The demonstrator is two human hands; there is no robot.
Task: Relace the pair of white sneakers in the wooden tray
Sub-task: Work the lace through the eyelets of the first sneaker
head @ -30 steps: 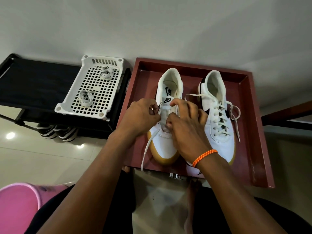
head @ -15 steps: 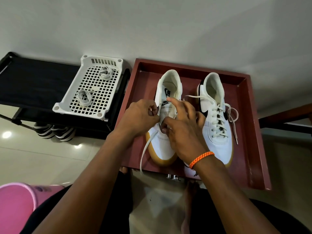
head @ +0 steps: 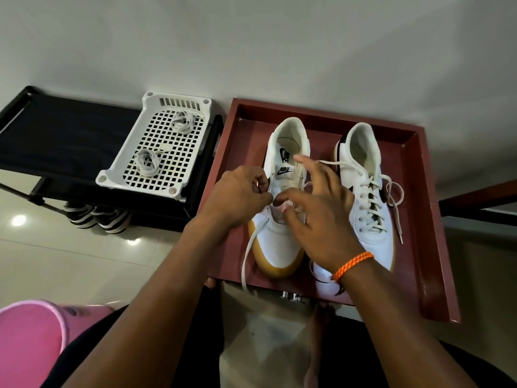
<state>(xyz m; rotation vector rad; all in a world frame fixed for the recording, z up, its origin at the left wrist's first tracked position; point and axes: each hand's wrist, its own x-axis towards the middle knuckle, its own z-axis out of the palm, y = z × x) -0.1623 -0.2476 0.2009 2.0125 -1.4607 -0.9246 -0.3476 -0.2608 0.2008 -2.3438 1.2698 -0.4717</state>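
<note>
Two white sneakers stand in the reddish wooden tray [head: 425, 219]. The left sneaker [head: 279, 247] has a tan sole and a white lace [head: 247, 256] hanging from its left side over the tray's front edge. My left hand [head: 237, 197] pinches that lace at the sneaker's left eyelets. My right hand [head: 316, 208] hovers over the tongue; thumb and forefinger seem to pinch a lace end, the other fingers spread. The right sneaker [head: 366, 214] is laced, with loose ends on its right side.
A white perforated plastic basket [head: 140, 180] with two coiled spare laces sits on a black rack [head: 56, 141] to the left. Striped shoes [head: 95, 217] stand under the rack. A pink bucket [head: 30, 340] is at the bottom left. The wall runs behind the tray.
My right hand has opened out, its fingers lifting and spreading above the tongue. My left hand stays at the left eyelets with the lace.
</note>
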